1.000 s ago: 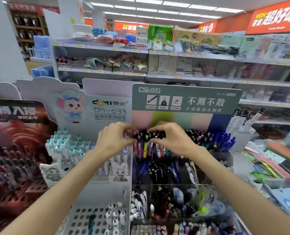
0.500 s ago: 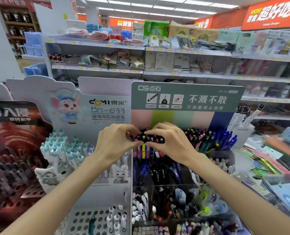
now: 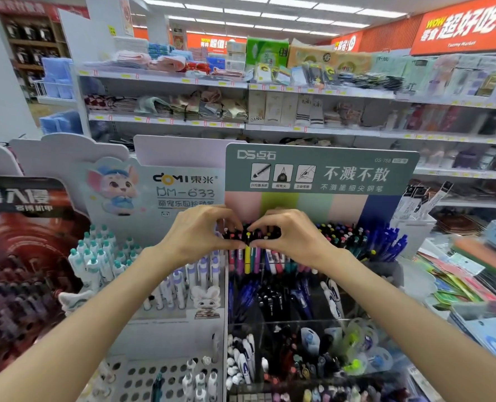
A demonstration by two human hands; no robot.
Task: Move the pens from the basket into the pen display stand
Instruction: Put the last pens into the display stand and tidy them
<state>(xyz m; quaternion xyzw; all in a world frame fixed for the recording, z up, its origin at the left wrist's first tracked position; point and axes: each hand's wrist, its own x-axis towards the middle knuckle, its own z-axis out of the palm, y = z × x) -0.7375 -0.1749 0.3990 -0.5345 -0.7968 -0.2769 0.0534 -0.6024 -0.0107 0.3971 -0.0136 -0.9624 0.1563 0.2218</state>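
A bundle of pens, black caps up and barrels in pink, yellow, purple and blue, stands in the top row of the pen display stand, pressed between two hands. The left hand closes on it from the left and the right hand from the right, fingers curled and clamped around the cluster, thumbs nearly touching in front; the exact number of pens is hard to make out, since the fingers cover most caps. Just right of the bundle, more dark-capped pens and blue pens fill the same row, leaving little room beside it. Below, clear plastic compartments hold mixed stationery. To the left, a second cardboard stand carries white, teal-capped pens. Behind, long store shelves hold folded textiles and packets.
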